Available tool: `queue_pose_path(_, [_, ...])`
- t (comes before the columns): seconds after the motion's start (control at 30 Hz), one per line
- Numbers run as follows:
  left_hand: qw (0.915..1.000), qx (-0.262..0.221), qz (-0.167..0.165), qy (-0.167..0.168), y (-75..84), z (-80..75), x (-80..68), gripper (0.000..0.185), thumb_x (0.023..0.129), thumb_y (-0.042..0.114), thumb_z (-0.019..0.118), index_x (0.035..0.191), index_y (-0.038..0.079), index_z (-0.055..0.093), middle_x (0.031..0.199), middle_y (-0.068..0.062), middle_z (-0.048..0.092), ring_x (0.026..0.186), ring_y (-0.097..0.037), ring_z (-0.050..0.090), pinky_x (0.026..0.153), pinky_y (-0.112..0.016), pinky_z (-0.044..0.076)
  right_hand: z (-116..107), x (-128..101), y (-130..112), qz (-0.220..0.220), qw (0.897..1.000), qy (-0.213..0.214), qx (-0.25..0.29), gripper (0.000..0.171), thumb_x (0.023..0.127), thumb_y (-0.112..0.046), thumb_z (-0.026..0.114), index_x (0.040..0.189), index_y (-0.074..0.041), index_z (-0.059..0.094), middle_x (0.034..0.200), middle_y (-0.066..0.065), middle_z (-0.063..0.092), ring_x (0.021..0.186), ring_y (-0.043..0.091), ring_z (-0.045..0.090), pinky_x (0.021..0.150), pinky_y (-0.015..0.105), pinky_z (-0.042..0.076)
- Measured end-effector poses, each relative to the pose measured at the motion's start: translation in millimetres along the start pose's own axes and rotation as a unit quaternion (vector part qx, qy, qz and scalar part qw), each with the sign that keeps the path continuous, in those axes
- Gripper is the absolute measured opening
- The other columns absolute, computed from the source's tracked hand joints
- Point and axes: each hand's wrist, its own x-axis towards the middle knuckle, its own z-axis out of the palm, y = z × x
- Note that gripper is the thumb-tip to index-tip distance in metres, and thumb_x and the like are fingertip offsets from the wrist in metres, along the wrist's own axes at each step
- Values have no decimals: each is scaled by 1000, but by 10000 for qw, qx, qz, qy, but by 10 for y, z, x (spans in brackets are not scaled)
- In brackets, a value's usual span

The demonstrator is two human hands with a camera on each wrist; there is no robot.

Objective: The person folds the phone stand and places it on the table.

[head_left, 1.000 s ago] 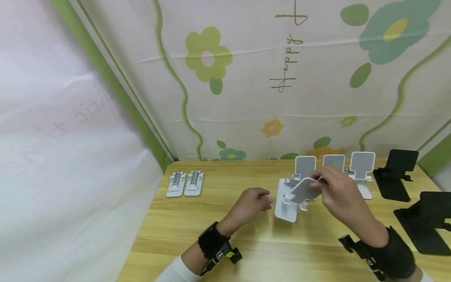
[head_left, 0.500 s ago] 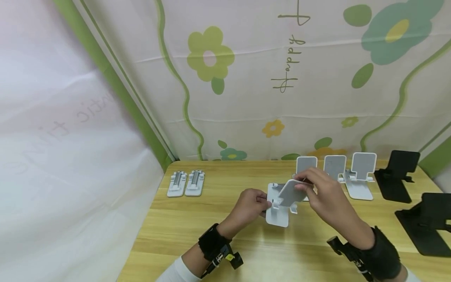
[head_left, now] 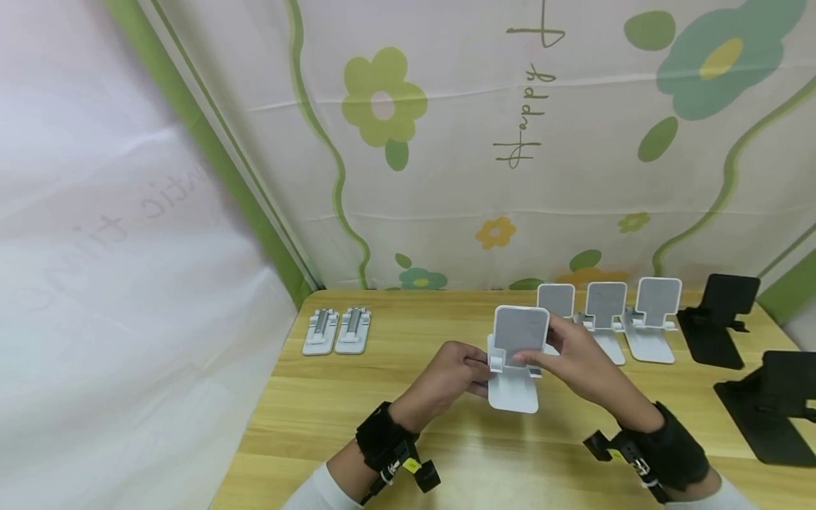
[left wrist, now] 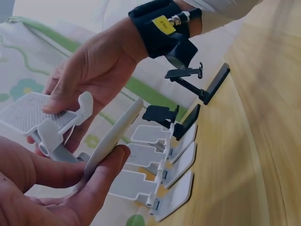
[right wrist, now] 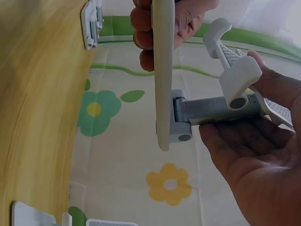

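A white folding phone stand [head_left: 515,358] is held above the wooden table [head_left: 382,425], its grey-padded cradle [head_left: 520,331] upright and facing me. My left hand [head_left: 481,372] grips the left edge of its base plate [head_left: 512,393]. My right hand [head_left: 534,358] holds the cradle from the right side and behind. In the left wrist view the left hand's fingers [left wrist: 101,181] curl under the base plate [left wrist: 114,136] while the right hand [left wrist: 89,61] pinches the cradle [left wrist: 28,115]. In the right wrist view the base plate [right wrist: 162,70] stands edge-on, joined to the grey hinge arm [right wrist: 216,110].
Two folded white stands [head_left: 336,331] lie at the table's back left. Three unfolded white stands [head_left: 605,312] stand in a row at the back, and two black stands [head_left: 717,315] [head_left: 771,404] sit to the right. A floral cloth [head_left: 446,142] hangs behind.
The stand moved left and toward me and turned so its cradle stands upright facing me. My left hand, apart from it a second ago, now grips the base.
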Motion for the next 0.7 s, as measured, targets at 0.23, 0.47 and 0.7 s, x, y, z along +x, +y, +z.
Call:
queue_pose_path(0.23, [10000, 20, -47, -85, 29, -3, -19, 23, 97, 0, 64, 116, -14, 67, 100, -16, 74, 87, -27, 77, 76, -35, 65, 26, 9, 28, -219, 9988, 385, -194, 47, 83, -6, 83, 124, 3, 62, 109, 16, 73, 96, -4, 67, 79, 19, 59])
queue_pose_path(0.47, [9997, 121, -114, -183, 38, 12, -49, 22, 97, 3, 65, 114, -11, 69, 98, -14, 74, 84, -24, 76, 76, -35, 65, 100, 20, 93, -637, 9896, 1047, -756, 40, 80, -4, 85, 117, -8, 70, 105, 10, 76, 94, -5, 65, 70, 22, 57])
queue_pose_path(0.7, [9997, 195, -103, -128, 31, 21, -40, 22, 98, 4, 64, 113, -12, 69, 98, -14, 75, 85, -26, 77, 76, -35, 65, 116, 55, 110, -957, 9794, 1372, -1129, 42, 75, 1, 88, 113, -12, 72, 103, 6, 78, 94, -4, 67, 73, 15, 55])
